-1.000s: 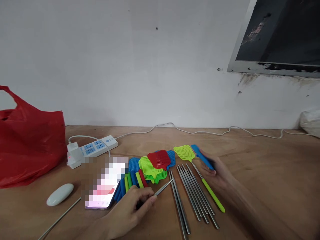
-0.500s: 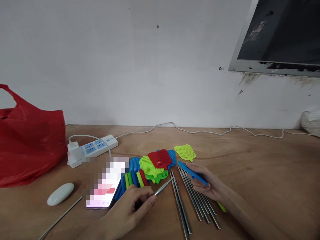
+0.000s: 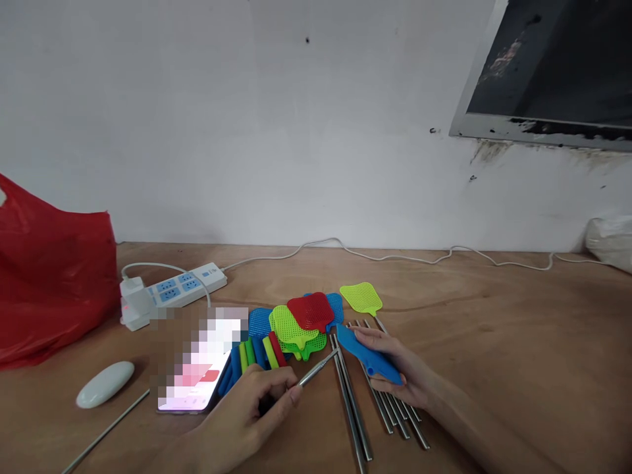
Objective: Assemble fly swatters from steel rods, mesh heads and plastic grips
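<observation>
left hand point(image 3: 257, 411) pinched round a thin metal rod point(image 3: 316, 370), thumb and index closed on it; rod sticks out up and right, its tip over the tops of two longer metal rods point(image 3: 351, 408) on the table point(image 3: 518, 329). right hand point(image 3: 407, 368) grasping a blue tool point(image 3: 372, 361) (looks like a cutter, can't confirm), thumb on top, fingers under, tool slanting down to the right. that hand is over a row of metal rods point(image 3: 388, 411) and hides part of them; can't tell if it touches them. fly swatter heads point(image 3: 311, 311) in blue, yellow-green, green and red overlap in a pile between and beyond the hands. yellow-green swatter point(image 3: 363, 297) lies just right of the pile, shaft running behind the right hand. coloured handles point(image 3: 254, 354) bunched just beyond the left hand, beside a phone point(image 3: 197, 388), screen lit, partly pixelated. power strip point(image 3: 195, 284) behind the phone, red bag point(image 3: 54, 283) far left.
</observation>
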`<state>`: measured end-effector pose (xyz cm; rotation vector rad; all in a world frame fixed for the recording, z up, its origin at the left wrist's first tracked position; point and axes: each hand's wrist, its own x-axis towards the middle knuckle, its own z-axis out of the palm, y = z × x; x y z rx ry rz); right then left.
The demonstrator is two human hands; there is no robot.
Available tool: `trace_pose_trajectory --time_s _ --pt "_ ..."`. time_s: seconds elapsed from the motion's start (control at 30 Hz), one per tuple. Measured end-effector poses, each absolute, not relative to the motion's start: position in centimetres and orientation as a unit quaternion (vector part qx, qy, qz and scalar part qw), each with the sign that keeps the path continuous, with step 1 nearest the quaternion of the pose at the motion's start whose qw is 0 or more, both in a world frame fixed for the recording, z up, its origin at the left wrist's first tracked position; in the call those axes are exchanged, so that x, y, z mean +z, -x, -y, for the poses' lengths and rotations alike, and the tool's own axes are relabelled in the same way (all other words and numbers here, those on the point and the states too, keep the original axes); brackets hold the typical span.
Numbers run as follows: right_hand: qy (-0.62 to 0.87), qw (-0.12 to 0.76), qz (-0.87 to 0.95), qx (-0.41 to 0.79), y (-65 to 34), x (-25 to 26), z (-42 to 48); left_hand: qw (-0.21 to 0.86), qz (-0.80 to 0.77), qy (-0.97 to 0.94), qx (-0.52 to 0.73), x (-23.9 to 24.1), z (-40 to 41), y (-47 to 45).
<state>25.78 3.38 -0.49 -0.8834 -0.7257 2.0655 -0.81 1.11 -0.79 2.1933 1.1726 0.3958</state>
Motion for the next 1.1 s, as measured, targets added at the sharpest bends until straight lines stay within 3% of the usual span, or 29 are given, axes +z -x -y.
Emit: trace_pose_trajectory --time_s 0.1,0.2,0.3,0.73,1.1 --pt "0.379 0.419 0.307 0.766 -25.4 -0.5 -3.3 0.312 -0.445 -0.826 0.149 -0.8 -1.1 0.9" --pt "0.436 0.549 0.339 0.627 -25.4 -1.1 -3.8 0.313 -0.442 -0.827 0.149 -0.7 -1.1 1.0" --pt "0.474 0.622 0.357 0.510 -26.2 -1.9 -4.6 0.314 -0.442 -0.827 0.148 -0.6 -0.9 0.9" --pt "0.493 0.614 0.411 0.460 -26.6 -3.0 -4.9 0.315 -0.436 -0.830 0.143 -0.7 -1.1 0.8" --pt "0.520 0.565 0.403 0.498 -27.0 -3.2 -5.3 0.259 -0.403 -0.868 0.130 -0.7 -1.2 0.8"
